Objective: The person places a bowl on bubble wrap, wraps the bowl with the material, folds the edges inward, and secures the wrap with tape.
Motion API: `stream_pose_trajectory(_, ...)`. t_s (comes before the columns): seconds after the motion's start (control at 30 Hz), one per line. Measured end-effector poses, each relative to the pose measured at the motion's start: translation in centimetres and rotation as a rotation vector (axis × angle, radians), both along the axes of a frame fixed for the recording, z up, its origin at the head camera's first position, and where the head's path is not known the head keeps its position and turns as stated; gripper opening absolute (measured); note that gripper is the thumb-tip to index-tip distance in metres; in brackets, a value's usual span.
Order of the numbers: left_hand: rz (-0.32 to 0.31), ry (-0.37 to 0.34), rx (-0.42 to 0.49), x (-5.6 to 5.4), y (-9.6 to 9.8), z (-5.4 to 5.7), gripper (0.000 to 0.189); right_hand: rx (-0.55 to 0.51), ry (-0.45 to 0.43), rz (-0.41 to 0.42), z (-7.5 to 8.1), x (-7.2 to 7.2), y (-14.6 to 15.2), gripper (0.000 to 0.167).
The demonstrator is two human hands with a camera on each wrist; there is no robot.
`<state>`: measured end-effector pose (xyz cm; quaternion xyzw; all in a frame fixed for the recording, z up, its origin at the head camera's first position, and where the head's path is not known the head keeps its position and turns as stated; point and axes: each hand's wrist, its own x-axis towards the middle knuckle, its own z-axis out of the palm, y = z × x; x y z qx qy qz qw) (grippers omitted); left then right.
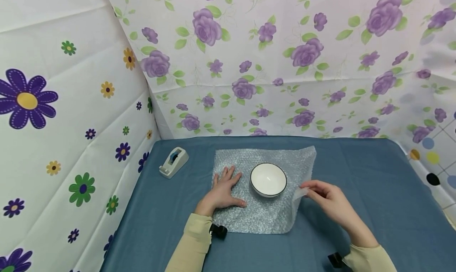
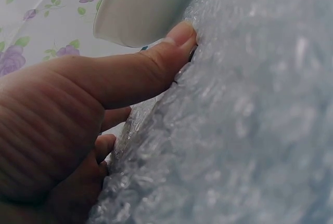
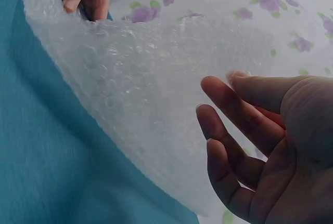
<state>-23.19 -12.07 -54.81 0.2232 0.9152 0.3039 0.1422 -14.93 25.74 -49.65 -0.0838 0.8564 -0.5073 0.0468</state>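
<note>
A white bowl [image 1: 268, 179] with a dark rim stands upright on a sheet of clear bubble wrap [image 1: 254, 218]. Left of the bowl, my left hand [image 1: 222, 191] rests on the sheet with its fingers spread. The left wrist view shows its thumb [image 2: 140, 68] against the bubble wrap [image 2: 234, 125], with part of the bowl [image 2: 148, 8] beyond. On the right side, my right hand [image 1: 331, 202] pinches the sheet's edge, which is lifted and bent upward. In the right wrist view the bubble wrap [image 3: 119, 68] slopes up toward thumb and forefinger, while the other fingers curve loosely.
A pale tape dispenser [image 1: 173, 163] sits at the back left of the table, which has a blue cloth [image 1: 356, 177]. Floral sheets [image 1: 242, 90] hang behind and at the left side. A dark wrist camera [image 1: 218, 231] is strapped below my left hand.
</note>
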Motion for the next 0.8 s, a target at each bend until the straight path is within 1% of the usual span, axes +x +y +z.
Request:
stream_pose_trajectory(0.2,0.002,0.0,-0.003,0.0,-0.1,0.0,0.11,-0.022,0.014,0.018,0.4,-0.7,-1.5,0.024)
stream_pose_trajectory(0.4,-0.004,0.001,-0.017,0.1,-0.2,0.0,0.11,-0.047,0.037,0.007,0.9,-1.3,-2.9,0.029)
stream_pose_trajectory(0.63,-0.001,0.008,-0.012,0.0,-0.2,0.0,0.109,-0.076,0.049,0.019,1.1,-2.0,-4.4,0.031)
stream_pose_trajectory(0.8,-0.003,0.009,-0.012,0.1,-0.1,0.0,0.109,-0.107,0.054,0.029,1.2,-2.2,-5.3,0.033)
